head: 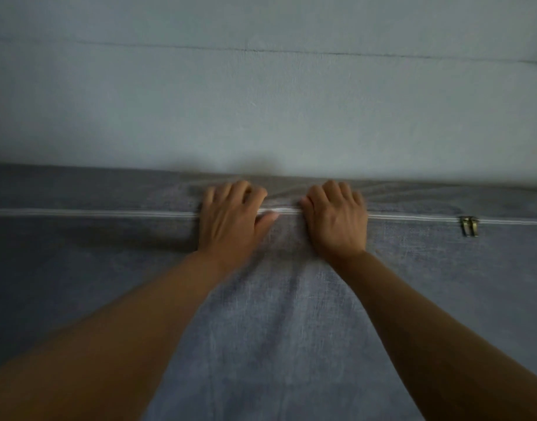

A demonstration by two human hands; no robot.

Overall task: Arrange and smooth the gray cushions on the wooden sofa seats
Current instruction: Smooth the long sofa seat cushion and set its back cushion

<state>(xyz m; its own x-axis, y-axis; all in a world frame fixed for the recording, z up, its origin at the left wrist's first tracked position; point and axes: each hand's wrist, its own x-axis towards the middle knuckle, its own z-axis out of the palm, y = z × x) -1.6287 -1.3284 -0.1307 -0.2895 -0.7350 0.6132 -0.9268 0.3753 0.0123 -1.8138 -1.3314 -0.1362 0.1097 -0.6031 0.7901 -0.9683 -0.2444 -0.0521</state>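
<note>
A gray cushion (291, 314) fills the lower half of the view, its white zipper (94, 213) running left to right across it. My left hand (230, 223) and my right hand (337, 220) lie side by side over the zipper near the middle. Both hands grip the fabric along the cushion's far edge, with the fingers curled over it and the fingertips hidden. The cloth is bunched and creased between and just beyond the two hands. Two metal zipper pulls (469, 225) hang at the right.
A pale blue-gray wall (261, 101) rises directly behind the cushion's far edge, with a thin horizontal line across its upper part. The sofa's wooden frame is not visible.
</note>
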